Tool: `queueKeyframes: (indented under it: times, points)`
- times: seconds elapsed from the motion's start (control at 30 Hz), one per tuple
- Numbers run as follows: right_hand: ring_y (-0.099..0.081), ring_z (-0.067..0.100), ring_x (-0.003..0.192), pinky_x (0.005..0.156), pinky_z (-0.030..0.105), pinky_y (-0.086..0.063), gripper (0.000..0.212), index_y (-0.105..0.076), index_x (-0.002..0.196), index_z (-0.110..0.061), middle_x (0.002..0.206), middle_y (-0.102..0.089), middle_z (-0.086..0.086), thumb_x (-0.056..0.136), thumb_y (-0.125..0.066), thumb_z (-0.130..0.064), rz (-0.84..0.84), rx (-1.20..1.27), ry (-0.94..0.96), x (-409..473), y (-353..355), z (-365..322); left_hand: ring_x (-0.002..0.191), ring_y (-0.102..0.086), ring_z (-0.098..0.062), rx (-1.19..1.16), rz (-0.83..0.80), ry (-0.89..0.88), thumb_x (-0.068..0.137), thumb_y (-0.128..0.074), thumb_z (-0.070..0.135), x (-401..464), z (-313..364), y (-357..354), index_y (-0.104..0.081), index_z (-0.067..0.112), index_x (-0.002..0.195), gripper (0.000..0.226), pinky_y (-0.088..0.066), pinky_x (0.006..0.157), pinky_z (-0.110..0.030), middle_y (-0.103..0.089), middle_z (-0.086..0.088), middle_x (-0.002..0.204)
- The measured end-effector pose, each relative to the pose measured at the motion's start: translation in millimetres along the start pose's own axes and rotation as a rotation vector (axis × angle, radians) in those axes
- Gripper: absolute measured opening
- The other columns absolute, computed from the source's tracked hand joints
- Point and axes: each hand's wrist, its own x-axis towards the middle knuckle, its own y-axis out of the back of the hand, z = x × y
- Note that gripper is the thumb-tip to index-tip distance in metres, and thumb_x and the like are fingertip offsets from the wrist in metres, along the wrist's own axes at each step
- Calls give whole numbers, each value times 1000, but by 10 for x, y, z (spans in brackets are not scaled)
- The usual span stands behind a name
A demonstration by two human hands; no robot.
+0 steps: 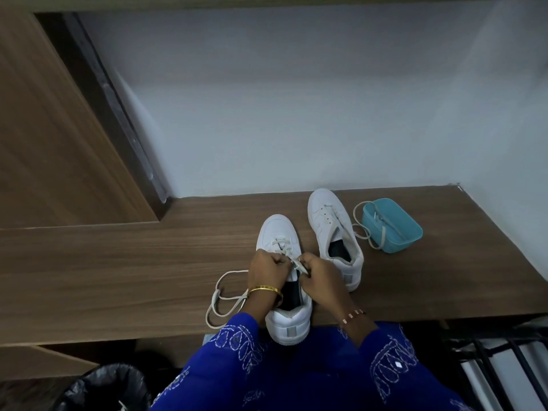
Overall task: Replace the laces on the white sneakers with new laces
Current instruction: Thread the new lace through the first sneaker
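At the near edge of the brown wood-grain desk (118, 262), the closer white leather sneaker (281, 253) is half laced; her left hand (267, 269) and right hand (320, 275) each pinch its pale flat lace (298, 262) over the tongue.

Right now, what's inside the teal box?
In the teal box, a pale lace drapes over its rim and trails onto the desk. Its far wall hides the bottom.

I see white, teal and blue.
2 white sneakers (335, 232), teal tub (394, 229), wood-grain brown counter (148, 262), white-stitched blue sleeves (237, 345).
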Motion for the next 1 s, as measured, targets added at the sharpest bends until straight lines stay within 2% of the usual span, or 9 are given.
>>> queueKeyframes:
  times: [0.17, 0.3, 0.43, 0.5, 0.57, 0.67, 0.77, 0.83, 1.0]
  points:
    - [-62, 23, 92, 66, 20, -34, 32, -58, 117, -12, 97, -68, 9, 86, -51, -7, 6, -17, 24, 0, -9, -5, 94, -58, -21, 158, -32, -49, 84, -59, 18, 68, -12, -9, -72, 6, 90, 18, -37, 66, -23, -57, -8, 103]
    - [-63, 23, 90, 68, 21, -38, 38, -57, 122, -13, 96, -69, 10, 86, -51, -6, 11, 1, 41, -14, -15, 10, 99, -59, -23, 240, -26, -46, 85, -58, 22, 108, 17, -19, -70, 13, 99, 20, -40, 70, -24, -57, -6, 111]
    - [-62, 20, 81, 67, 22, -40, 28, -61, 112, -7, 83, -68, 3, 85, -55, -7, -2, 56, 41, -26, -6, 31, 99, -61, -24, 170, -5, -26, 83, -61, 16, 100, 12, -43, -72, 14, 91, 14, -49, 79, -30, -61, -7, 112]
    - [-61, 15, 81, 72, 23, -45, 23, -64, 107, -7, 85, -68, 0, 85, -58, -10, -25, 141, -20, -1, -3, 49, 98, -61, -25, 157, 0, -45, 83, -59, 14, 81, -23, -44, -72, 13, 89, 15, -51, 82, -35, -62, -9, 111]
    - [-65, 18, 84, 81, 34, -52, 17, -67, 99, -12, 88, -71, 4, 87, -58, -20, -43, 241, -120, 54, 11, 100, 99, -60, -26, 165, -10, -81, 85, -57, 14, 68, -60, -44, -72, 13, 92, 17, -50, 82, -35, -59, -11, 112]
    - [-63, 23, 73, 76, 46, -54, 21, -66, 93, -12, 70, -64, 2, 93, -50, -25, -39, 269, -181, 152, 10, 132, 102, -57, -28, 175, -8, -120, 87, -55, 16, 57, -79, -29, -71, 12, 96, 19, -47, 84, -35, -55, -12, 112]
    - [-62, 18, 80, 78, 38, -52, 20, -67, 99, -11, 87, -70, 4, 91, -51, -19, 32, 158, -137, 240, -47, 83, 102, -57, -27, 172, 10, -109, 86, -56, 17, 49, -65, -20, -70, 12, 96, 18, -47, 86, -36, -54, -11, 112]
    - [-63, 22, 88, 79, 35, -50, 20, -68, 98, -9, 95, -70, 7, 91, -51, -18, 66, 91, -107, 275, -95, 44, 102, -57, -27, 195, 11, -114, 86, -56, 19, 40, -54, -7, -70, 13, 96, 18, -46, 86, -36, -54, -10, 112]
    - [-59, 22, 78, 72, 33, -45, 13, -59, 78, -14, 73, -60, 0, 90, -55, -18, 81, 120, -96, 333, -118, 72, 99, -56, -27, 273, -4, -215, 86, -56, 22, 2, -91, 22, -70, 15, 101, 21, -45, 83, -35, -53, -11, 109]
